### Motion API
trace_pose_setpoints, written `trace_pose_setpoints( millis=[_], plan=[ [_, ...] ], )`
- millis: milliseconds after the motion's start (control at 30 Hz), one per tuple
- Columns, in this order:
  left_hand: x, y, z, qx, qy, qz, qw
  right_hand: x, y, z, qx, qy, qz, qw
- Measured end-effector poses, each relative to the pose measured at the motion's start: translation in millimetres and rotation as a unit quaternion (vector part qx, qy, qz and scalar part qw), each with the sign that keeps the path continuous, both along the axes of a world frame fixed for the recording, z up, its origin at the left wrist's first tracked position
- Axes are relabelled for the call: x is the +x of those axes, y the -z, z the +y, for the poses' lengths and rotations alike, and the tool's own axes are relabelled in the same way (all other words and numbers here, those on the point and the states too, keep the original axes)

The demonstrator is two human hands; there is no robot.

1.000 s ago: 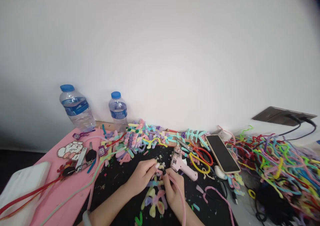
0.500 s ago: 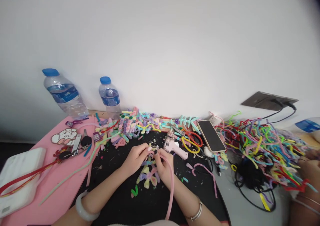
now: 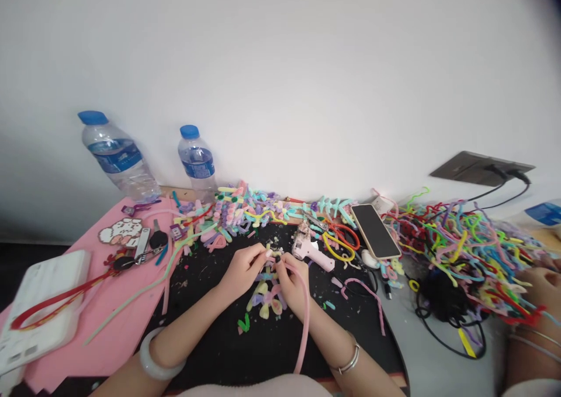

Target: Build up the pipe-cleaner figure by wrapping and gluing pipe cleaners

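My left hand (image 3: 245, 266) and right hand (image 3: 293, 281) pinch the end of a long fuzzy pink craft stem (image 3: 305, 324), fingertips close together above the black mat (image 3: 236, 359). Its loose tail could snag my silver metal bangle (image 3: 352, 359) if I twist my wrist. My right knuckles could knock the pale pink glue gun (image 3: 314, 252) just beyond. Pastel fuzzy pieces (image 3: 236, 211) crowd toward the plain white wall (image 3: 280, 93).

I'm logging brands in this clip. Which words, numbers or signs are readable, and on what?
None can be read.
Left bottle: label too blurred.
Middle bottle: label too blurred.
Right-edge bottle: label blurred, cut off.
White case: marks too small.
Purple tag: marks too small.
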State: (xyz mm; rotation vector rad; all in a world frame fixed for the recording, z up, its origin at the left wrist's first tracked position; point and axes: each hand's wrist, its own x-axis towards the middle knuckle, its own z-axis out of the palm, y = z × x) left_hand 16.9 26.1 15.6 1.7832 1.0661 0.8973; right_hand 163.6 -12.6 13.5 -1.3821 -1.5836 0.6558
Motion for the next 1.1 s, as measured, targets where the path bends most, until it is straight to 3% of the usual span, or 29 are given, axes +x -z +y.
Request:
trace_pose_setpoints(
  millis=[333, 533, 767, 933, 1100],
  plan=[
    [0, 1.3, -2, 0.059, -0.012, 0.04, 0.997, 2, 1.8, -1, -0.007, -0.005, -0.019, 1.0],
    [-1, 6.3, -4, 0.057, -0.011, 0.039, 0.998, 0, 0.2, -2, 0.0, -0.012, -0.037, 0.999],
    [-2, -1.8, -2, -0.028, 0.016, -0.05, 0.998, 4, -5.0, -1, -0.002, -0.003, -0.03, 1.0],
    [-1, -2.9, -2, -0.112, 0.075, -0.107, 0.985, 7, -9.7, -1, -0.009, -0.01, -0.018, 1.0],
    [2, -3.9, -3, -0.15, 0.1, -0.134, 0.974, 4, -11.0, -2, -0.014, -0.03, -0.013, 0.999]
  ],
)
